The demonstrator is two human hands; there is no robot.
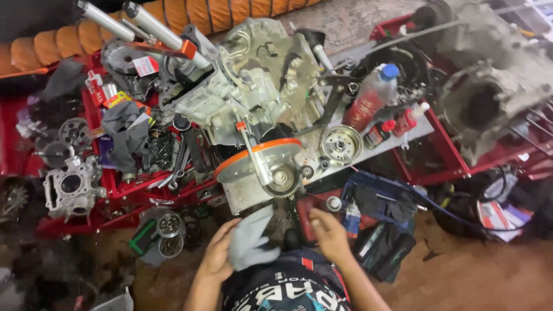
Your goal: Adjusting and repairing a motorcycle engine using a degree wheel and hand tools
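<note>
A grey engine case (259, 80) lies on a red workbench (144, 190) in the head view, with an orange-rimmed metal disc (253, 158) and a toothed gear (283, 179) at its near side. Below it, my left hand (218, 253) grips a grey rag (249, 242). My right hand (329, 230) hovers just right of the rag with fingers curled; nothing shows in it, and its fingertips point toward a small round metal part (333, 203). My dark printed shirt (288, 291) fills the bottom centre.
Loose parts crowd the bench: a cylinder block (72, 187) at left, a round clutch part (340, 144), a red-liquid bottle with blue cap (371, 98), small red bottles (403, 121). A second engine case (489, 86) sits at right. A blue tool case (374, 198) and brown floor (472, 270) lie below.
</note>
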